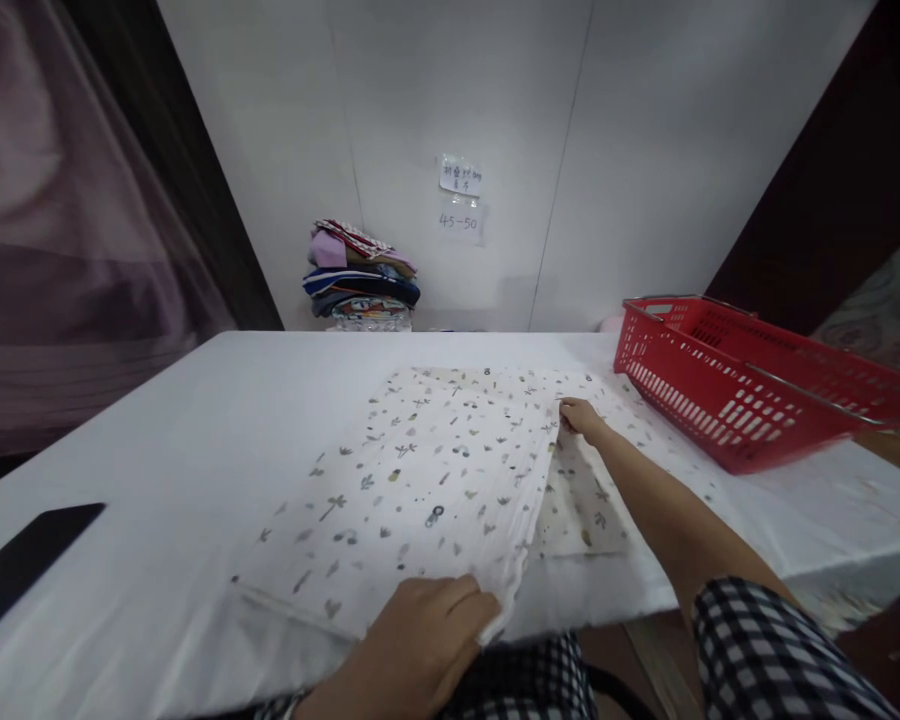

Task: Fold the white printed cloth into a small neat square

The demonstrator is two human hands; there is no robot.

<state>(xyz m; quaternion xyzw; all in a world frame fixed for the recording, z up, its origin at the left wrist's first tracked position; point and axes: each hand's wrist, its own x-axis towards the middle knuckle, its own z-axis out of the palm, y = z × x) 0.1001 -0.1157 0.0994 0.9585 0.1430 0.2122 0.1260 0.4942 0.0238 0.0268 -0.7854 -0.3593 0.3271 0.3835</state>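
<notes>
A thin white cloth (450, 470) printed with small palm trees, leaves and other motifs lies over the table, partly doubled. My left hand (427, 635) grips its near edge at the table's front. Farther back, my right hand (579, 415) pinches the cloth's right edge. Between the two hands that edge is raised and runs slanting, and a lower layer of the same print shows beneath it on the right. More of the printed cloth stretches right toward the basket. The fingertips of my left hand are hidden under the fabric.
A red plastic basket (735, 390) with metal handles stands at the table's right. Folded clothes (364, 275) are stacked at the back against the wall. A black flat object (34, 560) lies at the left on the white table (195, 440). Two paper notes (461, 200) hang on the wall.
</notes>
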